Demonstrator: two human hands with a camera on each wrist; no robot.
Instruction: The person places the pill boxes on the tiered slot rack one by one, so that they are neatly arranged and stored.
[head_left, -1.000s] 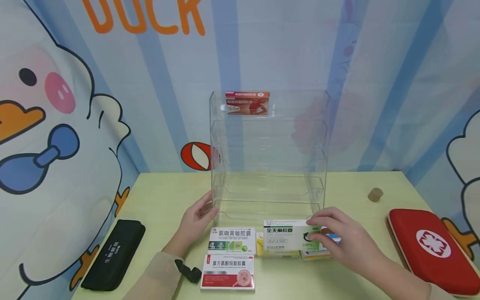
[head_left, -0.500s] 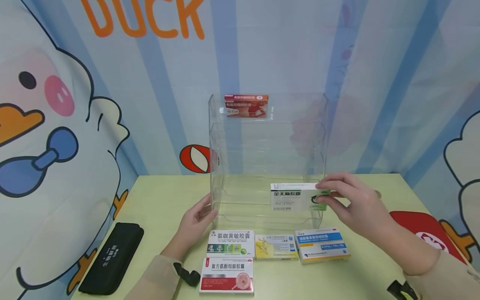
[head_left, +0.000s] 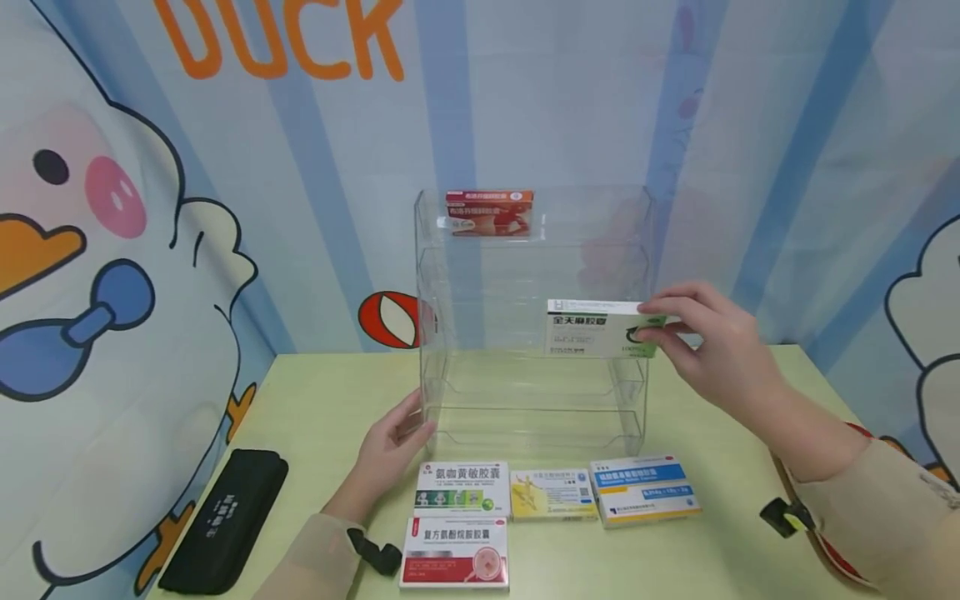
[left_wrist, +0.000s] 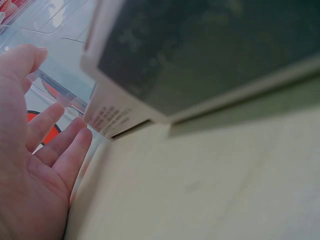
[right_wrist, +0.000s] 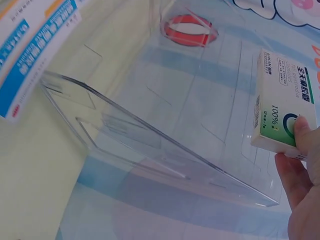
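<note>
My right hand (head_left: 720,350) pinches the right end of a white-and-green medicine box (head_left: 592,329), between thumb and fingers. The box hangs upright in front of the middle of a clear acrylic rack (head_left: 532,408), label facing me. In the right wrist view the medicine box (right_wrist: 285,100) is apart from the rack's side panel (right_wrist: 160,140). My left hand (head_left: 390,442) rests against the rack's lower left side; its fingers (left_wrist: 70,155) are fairly straight in the left wrist view. A red medicine box (head_left: 490,214) sits on the top tier, toward the left.
Before the rack lie a green-striped white box (head_left: 461,487), a red-and-white box (head_left: 454,552), a yellow box (head_left: 553,494) and a blue-and-white box (head_left: 645,490). A black case (head_left: 225,521) is at left. My right forearm mostly covers a red case (head_left: 840,554).
My right hand has raised the white-and-green medicine box from above the table boxes to the rack's middle height, slightly rightward. My left hand has stayed at the rack's side.
</note>
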